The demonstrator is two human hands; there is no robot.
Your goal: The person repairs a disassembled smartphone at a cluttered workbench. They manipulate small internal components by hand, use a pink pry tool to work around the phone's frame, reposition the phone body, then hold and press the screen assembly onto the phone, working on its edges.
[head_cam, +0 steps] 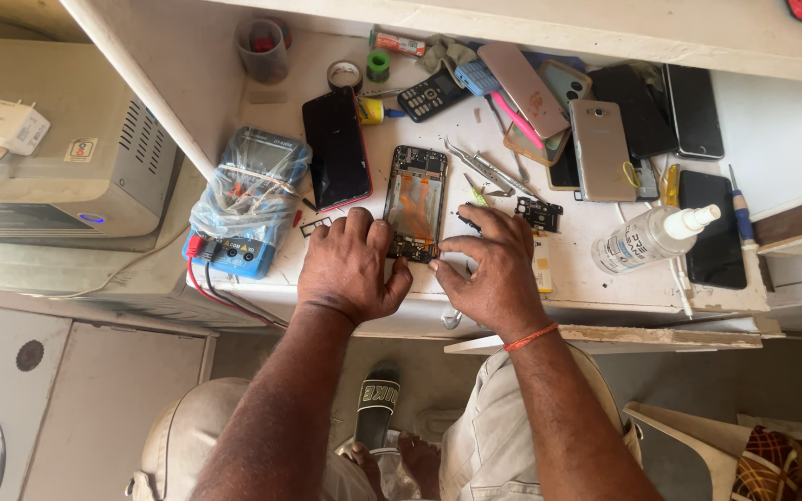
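Two hands meet at the lower end of the opened phone (415,202), which lies flat on the desk (596,278) between a black phone (336,148) and tweezers (486,169). Your left hand (350,264) presses its curled fingers on the phone's bottom edge; your right hand (494,274) pinches its corner. A spray bottle (652,239) lies right.

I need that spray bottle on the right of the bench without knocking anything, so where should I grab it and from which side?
Grip the spray bottle around its clear body, coming down from above. It lies on its side, nozzle toward the black phone, so the rounded middle is the widest free part.
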